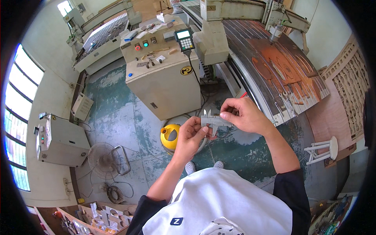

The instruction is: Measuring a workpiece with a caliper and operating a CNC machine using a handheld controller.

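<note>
Item held: a metal caliper, which we keep between both hands at chest height over the floor. Our left hand curls closed around its lower jaw end, fingers wrapped under it. Our right hand pinches the beam from above, thumb and forefinger closed on it. Below our left hand: a yellow funnel-like container on the floor. Beyond both hands: a beige control cabinet.

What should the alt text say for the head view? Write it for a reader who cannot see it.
Both hands hold a metal vernier caliper at chest height: left hand under it, right hand pinching its top edge. Below stand a beige control cabinet and a yellow funnel-shaped container.
</note>
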Motion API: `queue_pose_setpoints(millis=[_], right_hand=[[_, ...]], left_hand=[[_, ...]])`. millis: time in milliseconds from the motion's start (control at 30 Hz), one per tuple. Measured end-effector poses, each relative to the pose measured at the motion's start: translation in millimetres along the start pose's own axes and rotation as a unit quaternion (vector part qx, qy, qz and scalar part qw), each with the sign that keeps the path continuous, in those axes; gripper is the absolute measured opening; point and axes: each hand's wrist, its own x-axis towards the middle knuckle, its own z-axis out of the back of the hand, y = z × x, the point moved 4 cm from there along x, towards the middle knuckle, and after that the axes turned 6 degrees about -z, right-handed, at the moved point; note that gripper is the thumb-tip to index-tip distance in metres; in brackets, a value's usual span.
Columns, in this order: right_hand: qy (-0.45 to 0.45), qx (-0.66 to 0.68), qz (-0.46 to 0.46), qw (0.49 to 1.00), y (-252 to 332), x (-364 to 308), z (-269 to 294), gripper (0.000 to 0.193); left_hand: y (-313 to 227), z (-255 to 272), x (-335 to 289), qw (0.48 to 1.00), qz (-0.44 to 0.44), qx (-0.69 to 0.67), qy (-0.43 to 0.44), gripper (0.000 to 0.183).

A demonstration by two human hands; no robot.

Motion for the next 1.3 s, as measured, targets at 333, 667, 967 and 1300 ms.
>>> queue_pose_setpoints(millis=[333, 667, 967, 1300], right_hand=[[0.032, -0.086, -0.001, 0.996, 12.3, 3.0, 3.5, 0.014], [0.085, -0.012, 0.031, 0.996, -3.1, 11.0, -2.3, 0.009], [0.155, -0.028, 0.058, 0.986, -9.4, 6.3, -7.2, 0.006], [0.144, -0.031, 0.002, 0.989, -8.5, -4.1, 3.2, 0.028]], left_hand=[[-4.9, -3.4, -8.6, 1.000, -0.007, 0.011, 0.000, 0.012], [-10.0, -1.2, -9.8, 1.000, 0.021, 0.020, 0.002, 0.011], [-1.4, 9.7, -4.1, 0.996, 0.076, -0.012, 0.050, 0.008], [-0.2, 7.1, -2.3, 0.999, 0.041, 0.019, 0.028, 0.010]])
